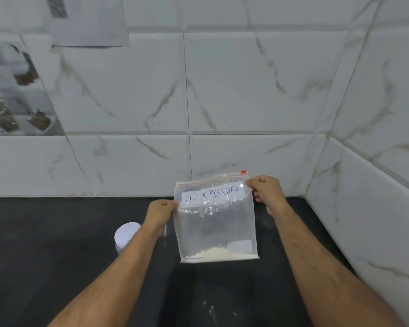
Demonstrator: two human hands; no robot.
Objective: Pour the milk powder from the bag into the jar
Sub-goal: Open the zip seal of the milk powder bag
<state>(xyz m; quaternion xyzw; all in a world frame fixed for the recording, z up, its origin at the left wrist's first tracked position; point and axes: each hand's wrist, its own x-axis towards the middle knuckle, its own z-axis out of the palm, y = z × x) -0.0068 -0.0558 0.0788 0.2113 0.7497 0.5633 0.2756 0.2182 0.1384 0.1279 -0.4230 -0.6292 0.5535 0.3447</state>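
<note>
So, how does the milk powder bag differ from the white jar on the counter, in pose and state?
The bag is held upright in the air, left hand and right hand pinching its upper corners; the jar stands on the dark counter, untouched. The bag is clear, showing a little powder at its bottom; the jar's white lid hides its inside. The bag bears a handwritten label; the jar shows none.

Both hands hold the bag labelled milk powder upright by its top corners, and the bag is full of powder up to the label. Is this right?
Not quite. The head view shows the left hand and the right hand holding the bag upright by its top corners, but it is nearly empty: only a thin layer of powder lies at the bottom, far below the label.
</note>
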